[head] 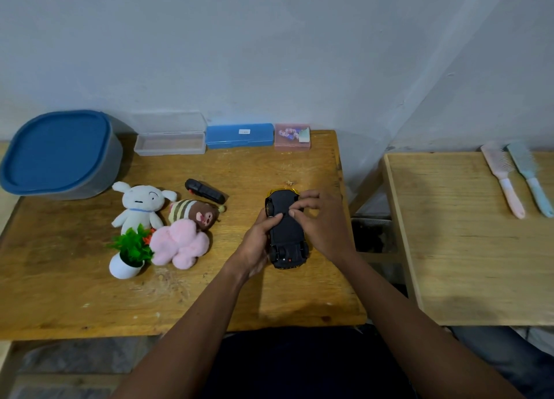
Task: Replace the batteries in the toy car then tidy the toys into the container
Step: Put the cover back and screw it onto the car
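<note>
A yellow toy car (286, 239) lies upside down on the wooden table (90, 293), its black underside facing up. My left hand (254, 245) grips its left side, thumb on the underside. My right hand (320, 224) holds the right side with fingertips pressing near the middle of the underside. A grey container with a blue lid (57, 152) stands at the back left. A pink box holding batteries (292, 136) sits at the back edge. A white plush (139, 203), a brown striped plush (195, 214), a pink plush (180, 244) and a small potted plant (129, 251) lie left of the car.
A black remote-like device (205, 191) lies behind the plush toys. An open clear box (169, 142) and a blue case (239, 135) line the back edge. A second wooden table (467, 233) at the right carries a pink brush (503, 178) and a blue brush (529, 176).
</note>
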The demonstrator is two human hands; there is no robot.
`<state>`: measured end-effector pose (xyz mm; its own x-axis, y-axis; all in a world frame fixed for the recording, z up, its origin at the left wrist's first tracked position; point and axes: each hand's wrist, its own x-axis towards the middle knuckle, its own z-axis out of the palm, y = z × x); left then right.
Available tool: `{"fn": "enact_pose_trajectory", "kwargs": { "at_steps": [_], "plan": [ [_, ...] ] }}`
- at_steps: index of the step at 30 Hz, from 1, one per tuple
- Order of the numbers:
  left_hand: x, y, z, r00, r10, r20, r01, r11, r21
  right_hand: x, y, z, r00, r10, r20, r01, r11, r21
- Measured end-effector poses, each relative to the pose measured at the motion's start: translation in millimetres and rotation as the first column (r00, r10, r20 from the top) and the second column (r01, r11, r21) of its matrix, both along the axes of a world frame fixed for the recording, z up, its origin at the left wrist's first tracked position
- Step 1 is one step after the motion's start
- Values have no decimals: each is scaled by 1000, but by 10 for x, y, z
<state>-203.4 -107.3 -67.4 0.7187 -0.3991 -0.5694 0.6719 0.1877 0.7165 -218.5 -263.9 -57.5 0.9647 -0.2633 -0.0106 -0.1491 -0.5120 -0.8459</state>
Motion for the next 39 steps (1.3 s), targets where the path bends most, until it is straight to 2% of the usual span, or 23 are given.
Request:
{"fn": "enact_pose_trajectory", "kwargs": {
  "at_steps": [6, 10, 13, 15, 17, 18, 22, 27, 29, 39],
  "plan": [
    [13, -5, -56, 999, 8, -45, -8, 1000, -3, -33, -2, -1, 999, 3, 35, -4, 999, 32],
    [54, -28, -78, 996, 45, -80, -46, 999, -6, -79, -48, -99, 981, -183, 67, 178, 981, 83],
    [78, -52, -88, 996, 52, -78, -51, 999, 8, -156, -136, -291, 963, -263, -57, 255, 960, -119],
    [80, -63, -93, 996, 51, -70, -50, 999, 18, -236, -186, -430, 937, -259, -234, 184, 936, -300],
    [78, -67, -102, 997, 47, -57, -46, 999, 20, -319, -202, -535, 906, -234, -353, 101, 929, -357],
    [75, -66, -100, 998, 42, -52, -41, 999, 21, -347, -201, -561, 907, -211, -365, 78, 935, -347],
    [53, -11, -112, 999, 38, -37, -37, 999, 26, -373, -120, -506, 957, -127, -261, 57, 964, -261],
    [76, 148, -78, 995, 102, 5, -102, 994, 34, -264, 78, -46, 964, -244, -109, 250, 967, 46],
    [115, 239, -38, 989, 143, 28, -144, 989, 41, -190, 155, 161, 967, -254, -34, 256, 962, 92],
    [313, 735, 253, 965, 237, 112, -238, 971, -5, 106, 653, 928, 1000, 2, 31, 1, 995, -96]
  ]
}}
